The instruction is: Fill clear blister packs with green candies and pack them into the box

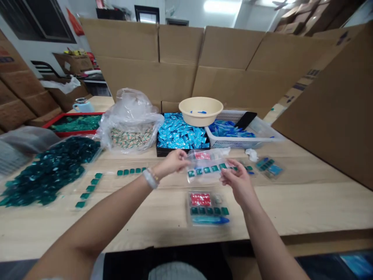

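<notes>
Both my hands hold a clear plastic strip with a row of dark green square pieces showing on or through it. My left hand pinches its left end, and my right hand grips the right end. Just behind the strip is a red patterned packet under clear plastic, partly hidden. Nearer to me lies a clear blister tray, slightly blurred, containing a red packet, a row of green squares and a blue pen-like stick.
Left, green squares are heaped; short rows lie nearby. Behind stand a plastic bag of small packets, a black box of blue packets, a cream bowl and a white basket. Another filled tray lies right. Cardboard walls the back.
</notes>
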The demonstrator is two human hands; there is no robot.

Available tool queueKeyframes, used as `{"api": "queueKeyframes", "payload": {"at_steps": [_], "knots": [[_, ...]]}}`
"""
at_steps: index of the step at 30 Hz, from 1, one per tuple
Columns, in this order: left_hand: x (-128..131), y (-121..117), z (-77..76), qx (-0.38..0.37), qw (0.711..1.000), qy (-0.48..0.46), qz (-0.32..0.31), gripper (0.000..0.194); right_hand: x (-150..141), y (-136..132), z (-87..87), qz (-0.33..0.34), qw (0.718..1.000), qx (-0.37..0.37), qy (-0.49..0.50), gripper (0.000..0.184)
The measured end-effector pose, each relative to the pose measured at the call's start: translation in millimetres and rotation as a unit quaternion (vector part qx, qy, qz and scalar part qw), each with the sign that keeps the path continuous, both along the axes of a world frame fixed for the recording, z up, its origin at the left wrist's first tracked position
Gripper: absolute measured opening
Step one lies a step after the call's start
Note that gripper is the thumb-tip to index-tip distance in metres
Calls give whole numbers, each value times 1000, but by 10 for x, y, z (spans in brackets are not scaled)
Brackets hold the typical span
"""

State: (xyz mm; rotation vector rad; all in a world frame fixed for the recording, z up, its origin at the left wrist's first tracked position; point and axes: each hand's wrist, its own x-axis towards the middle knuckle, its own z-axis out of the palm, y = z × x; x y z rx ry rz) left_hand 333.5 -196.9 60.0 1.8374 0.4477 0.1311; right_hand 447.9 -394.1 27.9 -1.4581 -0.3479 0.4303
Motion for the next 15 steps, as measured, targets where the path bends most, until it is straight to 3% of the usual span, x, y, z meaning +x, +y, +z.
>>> {"api": "queueKeyframes", "payload": {"at_steps": [3,7,10,15], "knots": [[557,24,-83,170,982,16,79,28,339,26,-184,-64,989,-109,-82,52],[818,-29,-323,247,959,57,124,27,647,69,-482,-97,912,-303,-258,37],[757,-108,-433,279,946,76,148,29,810,138,-594,-87,886,-318,-327,40],[626,-335,-444,352,924,-3,152,30,969,297,-717,-55,907,-276,-312,43]]}}
